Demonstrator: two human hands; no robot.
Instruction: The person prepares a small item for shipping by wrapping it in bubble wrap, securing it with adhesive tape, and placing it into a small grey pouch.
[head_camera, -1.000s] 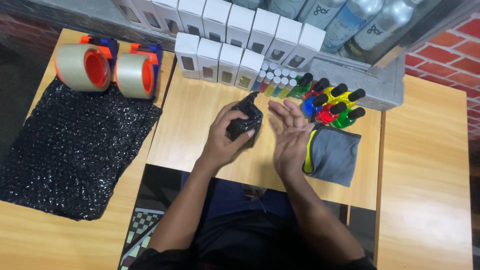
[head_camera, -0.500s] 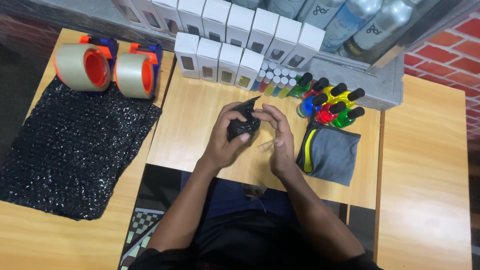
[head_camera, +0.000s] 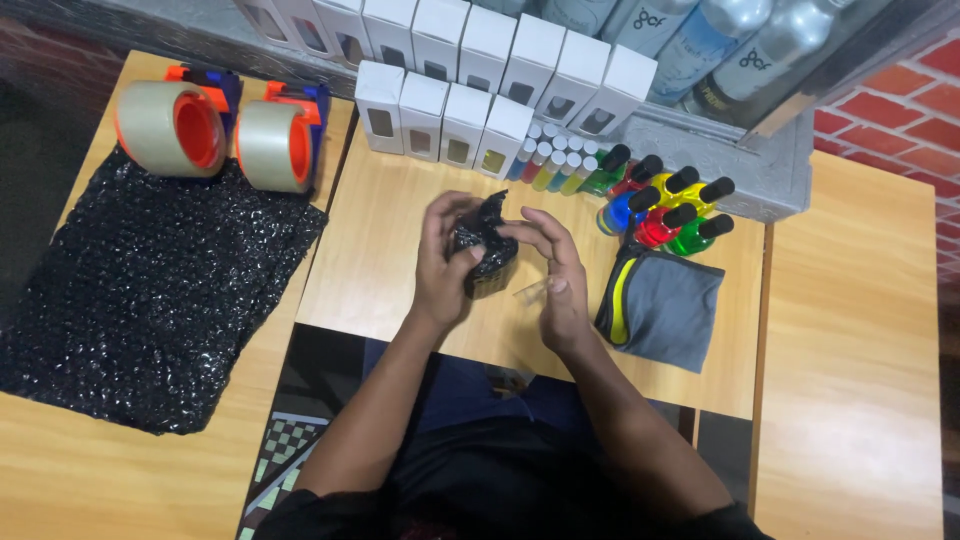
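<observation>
1. The left hand (head_camera: 443, 262) gripped a small bundle wrapped in black bubble wrap (head_camera: 484, 250), held just above the wooden table (head_camera: 380, 250); its fingers curled around the bundle's left side, with the thumb pressed against the lower front.
2. The right hand (head_camera: 555, 275) met the bundle from the right. Its fingertips (head_camera: 520, 228) touched the top of the wrap, bent and lightly spread, while the lower fingers pinched a short strip of clear tape (head_camera: 530, 290) just below and to the right of the bundle.
3. The bundle sat between both hands, with most of its dark, crinkled surface showing in the gap between the two thumbs.
4. A grey pouch (head_camera: 662, 305) with a yellow edge lay just to the right of the right hand.
5. Coloured bottles (head_camera: 665, 205) with black caps stood beyond the pouch, beside rows of white boxes (head_camera: 450, 120).
6. Far to the left, a large sheet of black bubble wrap (head_camera: 150, 290) lay flat, with two tape dispensers (head_camera: 225, 135) at its far edge.
</observation>
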